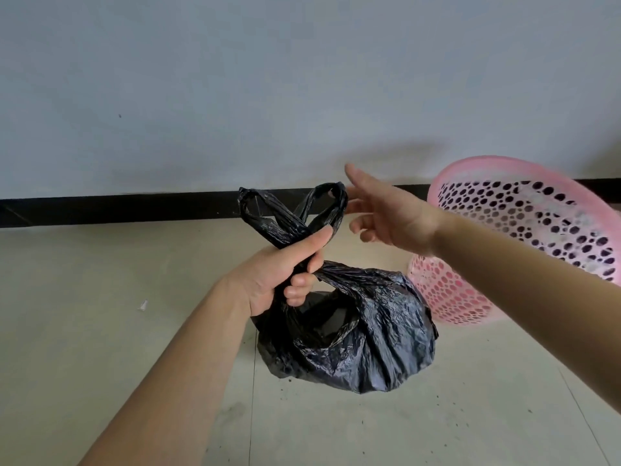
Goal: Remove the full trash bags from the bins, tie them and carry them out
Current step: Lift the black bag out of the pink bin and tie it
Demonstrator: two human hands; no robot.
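Trash bag gripped by left hand where its 2 handles cross, likely to keep the twist; right hand, empty and spread, hovers beside 1 loop.

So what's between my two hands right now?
The crossed black handle loops, sticking up from the left hand toward the open right hand; head view.

Bare room corner: wall, baseboard, floor.
A pale grey wall meets a black baseboard above beige floor tiles; 1 small white scrap lies at left, and dark specks dot the nearer tiles.
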